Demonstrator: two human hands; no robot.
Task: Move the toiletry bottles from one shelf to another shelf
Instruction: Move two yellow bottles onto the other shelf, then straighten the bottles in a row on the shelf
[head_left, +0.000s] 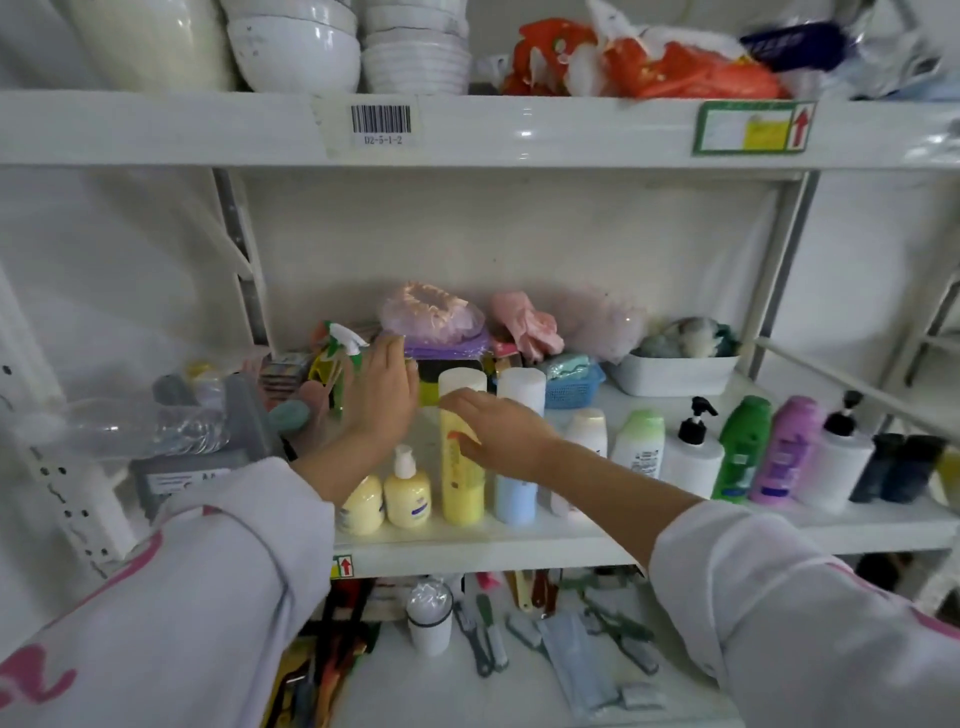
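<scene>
On the middle shelf (519, 545), the left hand (382, 395) stands flat and spread at the far left, its grip holding nothing. Near the front edge stand two squat pale-yellow bottles (408, 491). Right of them is a tall yellow bottle (462, 483) with a white cap; the right hand (498, 431) lies over its upper part, grip loosely curled against it. A blue bottle (514, 499) follows, then white, green and purple bottles (787, 452).

Soft, even, fairly bright light; glare on the upper shelf edge (525, 132); wide-angle bending and blur toward the corners.
</scene>
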